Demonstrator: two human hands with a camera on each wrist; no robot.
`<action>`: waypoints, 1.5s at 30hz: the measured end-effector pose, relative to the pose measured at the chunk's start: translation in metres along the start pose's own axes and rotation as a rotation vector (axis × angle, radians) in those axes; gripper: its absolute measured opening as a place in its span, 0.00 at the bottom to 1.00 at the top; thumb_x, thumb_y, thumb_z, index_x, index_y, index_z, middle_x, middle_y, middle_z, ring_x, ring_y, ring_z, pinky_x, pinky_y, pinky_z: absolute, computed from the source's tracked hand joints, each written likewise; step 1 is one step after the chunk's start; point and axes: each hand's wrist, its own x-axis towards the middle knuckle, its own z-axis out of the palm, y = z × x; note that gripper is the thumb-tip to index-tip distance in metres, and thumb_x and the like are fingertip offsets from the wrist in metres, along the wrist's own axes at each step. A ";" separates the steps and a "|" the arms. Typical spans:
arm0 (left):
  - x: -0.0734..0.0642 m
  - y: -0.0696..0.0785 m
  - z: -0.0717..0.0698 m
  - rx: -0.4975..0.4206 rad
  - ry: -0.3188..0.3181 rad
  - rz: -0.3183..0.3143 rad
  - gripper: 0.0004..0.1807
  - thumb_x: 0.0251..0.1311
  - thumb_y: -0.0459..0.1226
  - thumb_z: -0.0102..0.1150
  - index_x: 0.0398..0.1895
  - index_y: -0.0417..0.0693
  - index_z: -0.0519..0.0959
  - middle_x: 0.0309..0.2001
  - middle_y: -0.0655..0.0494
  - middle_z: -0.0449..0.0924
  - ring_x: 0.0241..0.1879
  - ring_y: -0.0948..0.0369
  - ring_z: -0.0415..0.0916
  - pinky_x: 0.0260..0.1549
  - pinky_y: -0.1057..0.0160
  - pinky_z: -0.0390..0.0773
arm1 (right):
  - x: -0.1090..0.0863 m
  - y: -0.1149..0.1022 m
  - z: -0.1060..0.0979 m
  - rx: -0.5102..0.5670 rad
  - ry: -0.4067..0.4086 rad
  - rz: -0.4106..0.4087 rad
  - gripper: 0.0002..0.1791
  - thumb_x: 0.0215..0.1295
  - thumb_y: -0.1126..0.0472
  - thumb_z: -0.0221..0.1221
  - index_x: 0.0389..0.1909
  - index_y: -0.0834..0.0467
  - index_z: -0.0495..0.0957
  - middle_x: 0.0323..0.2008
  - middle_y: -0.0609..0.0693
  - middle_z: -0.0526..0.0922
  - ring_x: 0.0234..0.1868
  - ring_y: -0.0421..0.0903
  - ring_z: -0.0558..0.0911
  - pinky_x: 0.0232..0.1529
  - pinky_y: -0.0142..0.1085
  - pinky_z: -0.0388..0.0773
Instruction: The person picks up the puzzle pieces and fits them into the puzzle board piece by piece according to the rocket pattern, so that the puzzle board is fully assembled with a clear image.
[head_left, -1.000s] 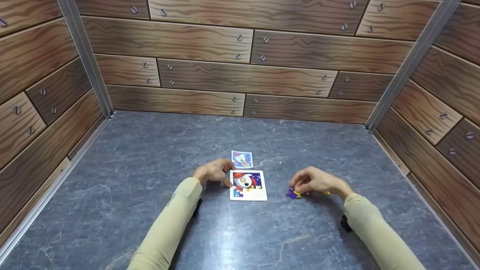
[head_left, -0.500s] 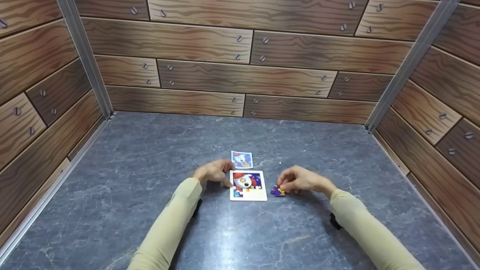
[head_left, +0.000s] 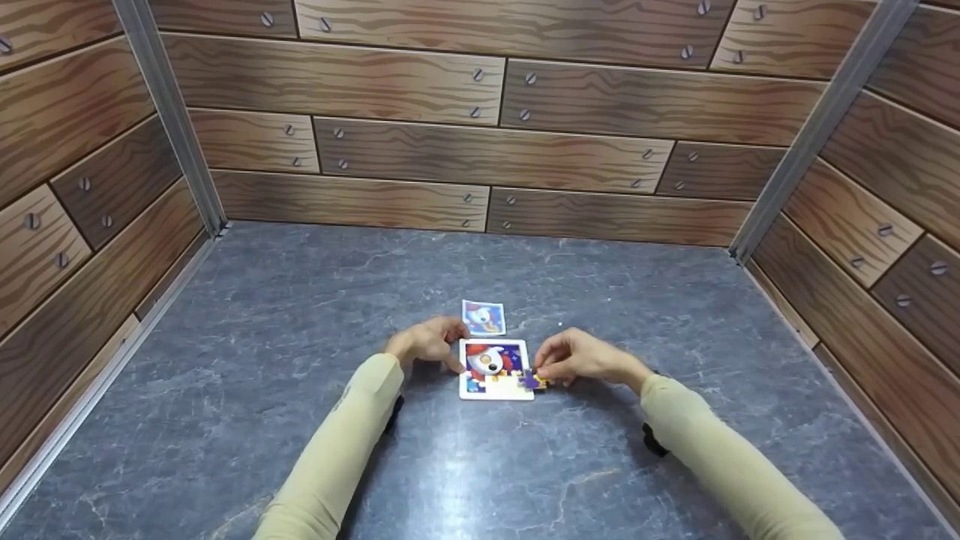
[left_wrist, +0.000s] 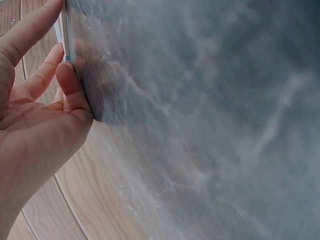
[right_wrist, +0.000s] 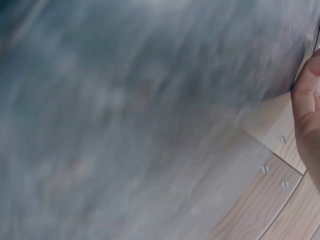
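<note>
A white-framed jigsaw puzzle lies flat in the head view, its picture a white rocket with red parts on dark blue. Bare tray shows along its lower part. My right hand pinches a purple and yellow puzzle piece above the frame's right edge; whether it is one piece or several joined, I cannot tell. My left hand rests with spread fingers and thumb against the frame's left side and upper left corner. In the left wrist view, the left hand touches a thin edge. Only part of the right hand shows in its wrist view.
A small picture card with the same rocket lies just behind the frame. Everything sits on a grey marbled table. Wood-patterned walls stand at the back and both sides, with metal strips in the corners.
My right hand has moved left with the puzzle piece, from well right of the frame to over its right edge. The left hand and the frame have stayed in place.
</note>
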 end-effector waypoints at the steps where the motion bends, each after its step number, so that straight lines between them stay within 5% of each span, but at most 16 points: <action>1: 0.000 0.000 0.000 0.003 0.002 0.003 0.25 0.46 0.30 0.74 0.49 0.46 0.77 0.43 0.54 0.70 0.43 0.59 0.64 0.48 0.59 0.68 | 0.001 0.000 0.001 0.008 0.001 0.002 0.12 0.60 0.62 0.67 0.42 0.64 0.82 0.30 0.48 0.85 0.26 0.38 0.79 0.27 0.30 0.77; 15: -0.001 0.000 0.000 0.008 0.002 0.008 0.26 0.45 0.30 0.75 0.49 0.47 0.77 0.40 0.55 0.68 0.41 0.59 0.63 0.40 0.63 0.65 | 0.013 -0.014 0.021 0.071 0.018 -0.044 0.13 0.57 0.66 0.68 0.43 0.67 0.82 0.32 0.51 0.86 0.26 0.39 0.80 0.27 0.30 0.79; 31: -0.001 -0.001 -0.001 0.017 0.007 0.031 0.27 0.45 0.30 0.75 0.51 0.45 0.76 0.42 0.54 0.71 0.42 0.60 0.65 0.45 0.62 0.67 | 0.027 -0.029 0.042 0.040 0.015 -0.068 0.11 0.57 0.69 0.67 0.41 0.68 0.84 0.32 0.57 0.87 0.26 0.38 0.81 0.26 0.29 0.79; 39: -0.001 -0.001 -0.001 0.007 0.007 0.026 0.27 0.45 0.30 0.74 0.52 0.45 0.76 0.44 0.54 0.72 0.43 0.60 0.65 0.49 0.61 0.68 | 0.027 -0.035 0.046 -0.020 0.049 -0.062 0.09 0.55 0.71 0.68 0.38 0.67 0.85 0.28 0.52 0.85 0.25 0.37 0.80 0.25 0.29 0.79; 45: -0.002 -0.001 0.000 0.011 0.004 0.044 0.28 0.44 0.29 0.74 0.51 0.44 0.76 0.42 0.54 0.72 0.42 0.60 0.65 0.46 0.62 0.68 | 0.027 -0.038 0.049 -0.162 0.119 -0.076 0.07 0.52 0.67 0.71 0.34 0.61 0.88 0.27 0.49 0.86 0.24 0.34 0.78 0.24 0.27 0.75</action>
